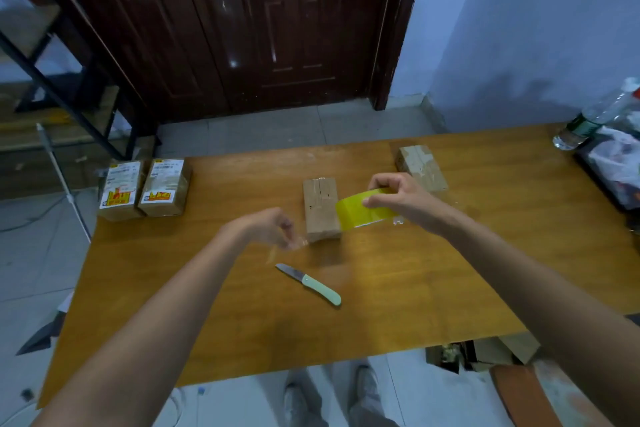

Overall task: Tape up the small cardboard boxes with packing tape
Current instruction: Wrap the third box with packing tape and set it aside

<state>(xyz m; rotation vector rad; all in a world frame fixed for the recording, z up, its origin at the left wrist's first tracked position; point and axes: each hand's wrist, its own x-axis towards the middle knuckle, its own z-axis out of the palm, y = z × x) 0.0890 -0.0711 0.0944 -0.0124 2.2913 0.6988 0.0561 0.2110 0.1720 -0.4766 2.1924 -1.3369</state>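
Above the small box (321, 208) on the surface (450, 270), my right hand (401, 199) grips the tape roll (367, 210), my left hand (273, 227) pinches its loose end; next I press it down.

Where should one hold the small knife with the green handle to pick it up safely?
Grip the small knife's pale green handle, coming from the near right. It lies flat on the wooden table, blade pointing far-left, so the handle end is the safe one.
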